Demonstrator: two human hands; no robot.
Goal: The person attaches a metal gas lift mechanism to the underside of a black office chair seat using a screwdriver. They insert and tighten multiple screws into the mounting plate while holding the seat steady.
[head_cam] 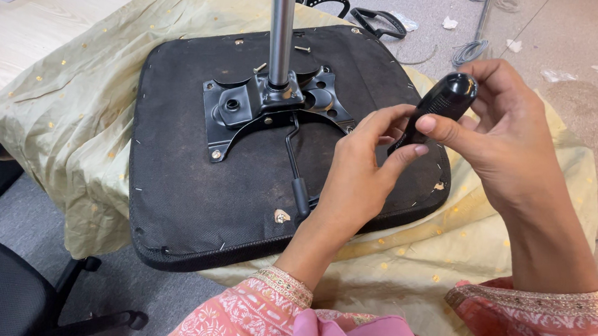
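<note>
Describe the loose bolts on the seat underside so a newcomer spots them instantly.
Start at the upturned black seat on the yellow cloth and find the shiny metal post rising from its black mounting plate. Two loose bolts lie on the fabric near the post's base. Unlike the plate's seated fasteners, they lie on their sides.

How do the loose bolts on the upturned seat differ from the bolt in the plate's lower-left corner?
The two loose bolts lie on their sides with shanks showing; the corner bolt is seated in the black metal plate, only its head visible. The loose bolts rest on the seat underside beyond the plate near the silver column; the corner bolt sits on the plate's near side. Both look silver-coloured. Neither hand touches them: the left hand and right hand hold a black handle.
</note>
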